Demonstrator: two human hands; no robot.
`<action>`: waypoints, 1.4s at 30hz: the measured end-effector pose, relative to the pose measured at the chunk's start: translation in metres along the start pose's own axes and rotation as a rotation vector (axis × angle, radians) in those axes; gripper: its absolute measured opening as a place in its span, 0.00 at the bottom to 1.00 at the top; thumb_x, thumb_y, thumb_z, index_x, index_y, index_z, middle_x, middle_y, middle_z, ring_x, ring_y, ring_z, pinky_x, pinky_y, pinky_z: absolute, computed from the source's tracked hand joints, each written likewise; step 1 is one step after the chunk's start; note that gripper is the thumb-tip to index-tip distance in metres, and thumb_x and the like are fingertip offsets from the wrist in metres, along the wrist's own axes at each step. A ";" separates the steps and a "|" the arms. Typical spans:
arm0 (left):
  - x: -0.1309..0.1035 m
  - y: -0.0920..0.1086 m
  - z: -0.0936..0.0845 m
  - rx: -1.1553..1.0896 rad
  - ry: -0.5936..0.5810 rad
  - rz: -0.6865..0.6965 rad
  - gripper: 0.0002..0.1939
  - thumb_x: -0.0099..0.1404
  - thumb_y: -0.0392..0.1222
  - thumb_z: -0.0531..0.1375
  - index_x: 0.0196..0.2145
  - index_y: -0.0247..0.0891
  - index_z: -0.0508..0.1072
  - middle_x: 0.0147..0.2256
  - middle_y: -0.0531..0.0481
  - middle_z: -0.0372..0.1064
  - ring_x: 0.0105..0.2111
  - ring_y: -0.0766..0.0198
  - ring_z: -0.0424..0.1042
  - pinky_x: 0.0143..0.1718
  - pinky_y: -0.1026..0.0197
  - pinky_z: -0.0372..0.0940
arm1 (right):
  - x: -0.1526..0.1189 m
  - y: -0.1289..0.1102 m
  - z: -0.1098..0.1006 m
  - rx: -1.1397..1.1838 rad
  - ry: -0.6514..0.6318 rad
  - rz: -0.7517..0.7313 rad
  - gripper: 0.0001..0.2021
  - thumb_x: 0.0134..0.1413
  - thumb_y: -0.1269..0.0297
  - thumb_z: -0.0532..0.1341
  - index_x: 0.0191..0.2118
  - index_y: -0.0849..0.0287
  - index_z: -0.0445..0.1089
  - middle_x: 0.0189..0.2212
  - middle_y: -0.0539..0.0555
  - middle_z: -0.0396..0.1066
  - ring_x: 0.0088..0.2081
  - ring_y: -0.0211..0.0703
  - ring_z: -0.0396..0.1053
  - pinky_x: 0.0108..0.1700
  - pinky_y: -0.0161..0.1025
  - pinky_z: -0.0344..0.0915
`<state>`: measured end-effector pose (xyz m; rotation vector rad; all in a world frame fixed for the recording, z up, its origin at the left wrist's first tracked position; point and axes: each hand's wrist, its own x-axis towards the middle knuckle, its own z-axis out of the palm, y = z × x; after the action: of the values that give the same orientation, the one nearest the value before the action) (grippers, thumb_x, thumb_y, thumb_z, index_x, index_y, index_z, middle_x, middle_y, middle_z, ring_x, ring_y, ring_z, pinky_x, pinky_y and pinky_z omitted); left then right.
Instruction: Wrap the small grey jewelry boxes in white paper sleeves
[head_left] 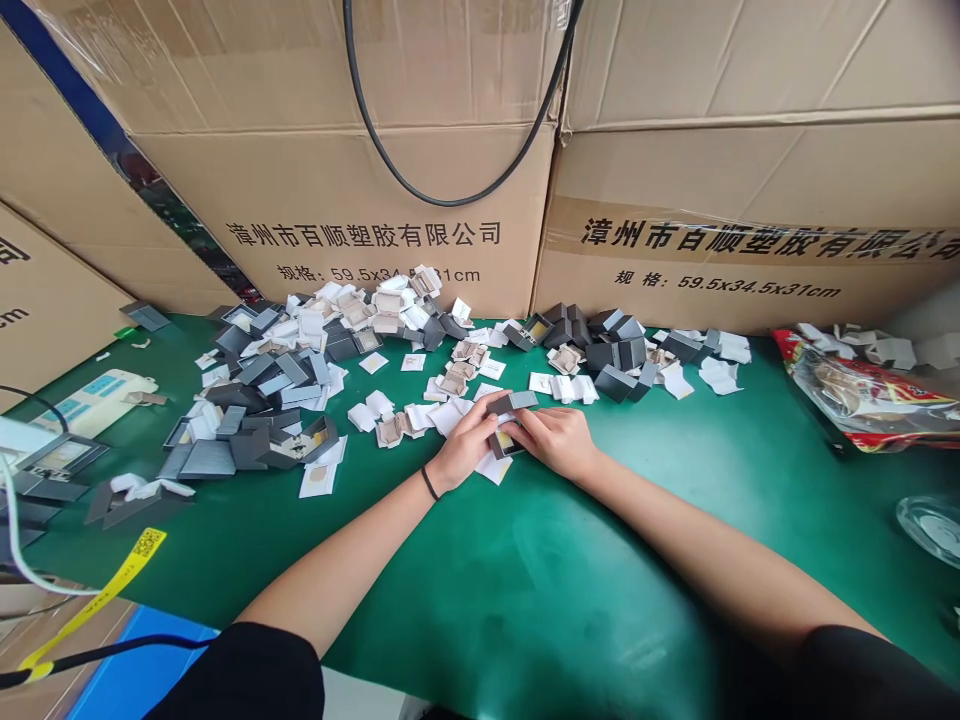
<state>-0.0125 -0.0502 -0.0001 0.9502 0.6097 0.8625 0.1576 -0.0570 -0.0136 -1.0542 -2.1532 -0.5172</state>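
Between my hands, over the middle of the green table, is a small dark grey hinged box (513, 402) with its lid raised. My left hand (471, 440) grips it from the left, and a black band circles that wrist. From the right, my right hand (556, 438) holds the same box, its fingers at the opening. Something pale yellow shows inside the lower half; fingers hide the rest. Under the hands lies a white paper card (494, 468). Just beyond are white folded paper inserts (456, 380) in a loose cluster.
Dark grey boxes (214, 458) and white inserts are heaped at the left; more boxes (619, 355) lie back right. Large cartons (390, 180) wall the table's rear, with a black cable (450, 203) hanging before them. A power strip (97, 400) sits left, a red package (862, 390) right.
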 end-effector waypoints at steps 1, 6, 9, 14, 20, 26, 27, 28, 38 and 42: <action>0.000 0.000 0.000 -0.039 0.015 -0.009 0.19 0.62 0.43 0.56 0.51 0.43 0.64 0.53 0.48 0.63 0.55 0.56 0.59 0.55 0.54 0.53 | 0.000 0.000 0.000 0.010 -0.007 0.020 0.16 0.61 0.58 0.52 0.30 0.61 0.70 0.14 0.47 0.65 0.17 0.30 0.60 0.23 0.33 0.48; 0.002 0.003 0.001 -0.156 0.102 -0.042 0.15 0.64 0.40 0.54 0.49 0.43 0.66 0.49 0.49 0.66 0.52 0.60 0.63 0.55 0.55 0.55 | -0.002 0.000 0.002 0.105 -0.046 0.118 0.13 0.61 0.61 0.52 0.42 0.60 0.71 0.18 0.47 0.70 0.19 0.29 0.63 0.22 0.32 0.49; 0.003 0.003 0.001 -0.183 0.102 -0.053 0.15 0.64 0.38 0.53 0.49 0.43 0.66 0.48 0.49 0.67 0.51 0.62 0.64 0.55 0.55 0.55 | -0.003 0.000 0.003 0.106 -0.094 0.140 0.14 0.61 0.61 0.51 0.44 0.59 0.72 0.17 0.47 0.70 0.18 0.29 0.62 0.22 0.32 0.49; 0.003 0.002 -0.002 -0.186 0.046 -0.039 0.15 0.64 0.39 0.54 0.49 0.43 0.66 0.49 0.49 0.66 0.51 0.61 0.64 0.56 0.54 0.54 | -0.002 0.001 0.002 0.071 -0.123 0.131 0.14 0.61 0.61 0.52 0.45 0.57 0.72 0.17 0.47 0.69 0.18 0.30 0.62 0.22 0.33 0.47; 0.002 0.002 -0.004 -0.141 -0.001 -0.025 0.17 0.63 0.39 0.56 0.50 0.42 0.66 0.50 0.48 0.66 0.51 0.59 0.64 0.54 0.55 0.55 | 0.000 0.001 -0.005 0.115 -0.196 0.174 0.18 0.63 0.58 0.47 0.46 0.58 0.71 0.19 0.50 0.70 0.19 0.31 0.62 0.23 0.33 0.46; 0.000 0.006 0.000 -0.124 0.045 0.141 0.20 0.62 0.42 0.56 0.52 0.41 0.64 0.52 0.46 0.64 0.54 0.55 0.61 0.55 0.52 0.54 | 0.002 -0.001 -0.007 0.215 -0.162 0.059 0.34 0.58 0.41 0.39 0.56 0.62 0.62 0.23 0.51 0.69 0.23 0.34 0.63 0.24 0.33 0.50; 0.000 0.006 0.000 -0.122 0.053 0.147 0.20 0.62 0.42 0.56 0.53 0.41 0.64 0.53 0.46 0.64 0.54 0.55 0.60 0.56 0.51 0.53 | 0.002 -0.001 -0.007 0.204 -0.154 0.032 0.34 0.57 0.40 0.42 0.56 0.61 0.61 0.22 0.50 0.68 0.22 0.34 0.62 0.24 0.33 0.50; 0.001 0.006 0.001 -0.119 0.063 0.143 0.20 0.62 0.42 0.56 0.53 0.41 0.64 0.52 0.46 0.64 0.55 0.55 0.60 0.56 0.51 0.53 | 0.002 -0.001 -0.006 0.187 -0.152 0.007 0.32 0.57 0.41 0.45 0.56 0.61 0.60 0.21 0.49 0.67 0.22 0.33 0.62 0.24 0.33 0.50; 0.006 0.030 -0.009 -0.257 0.092 0.238 0.24 0.64 0.40 0.50 0.57 0.38 0.60 0.58 0.46 0.57 0.61 0.59 0.50 0.61 0.56 0.46 | -0.002 0.002 -0.005 0.131 0.032 -0.058 0.22 0.59 0.50 0.51 0.47 0.63 0.70 0.14 0.47 0.64 0.18 0.32 0.62 0.23 0.33 0.54; 0.008 0.029 -0.014 -0.371 0.247 0.269 0.24 0.64 0.41 0.48 0.58 0.37 0.58 0.58 0.43 0.57 0.59 0.59 0.55 0.59 0.55 0.50 | -0.002 -0.010 -0.006 0.241 0.072 -0.052 0.19 0.59 0.53 0.54 0.46 0.64 0.69 0.20 0.51 0.71 0.24 0.35 0.69 0.27 0.32 0.59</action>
<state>-0.0293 -0.0285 0.0184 0.5985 0.5127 1.2962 0.1531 -0.0678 -0.0115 -0.8376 -2.1215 -0.3045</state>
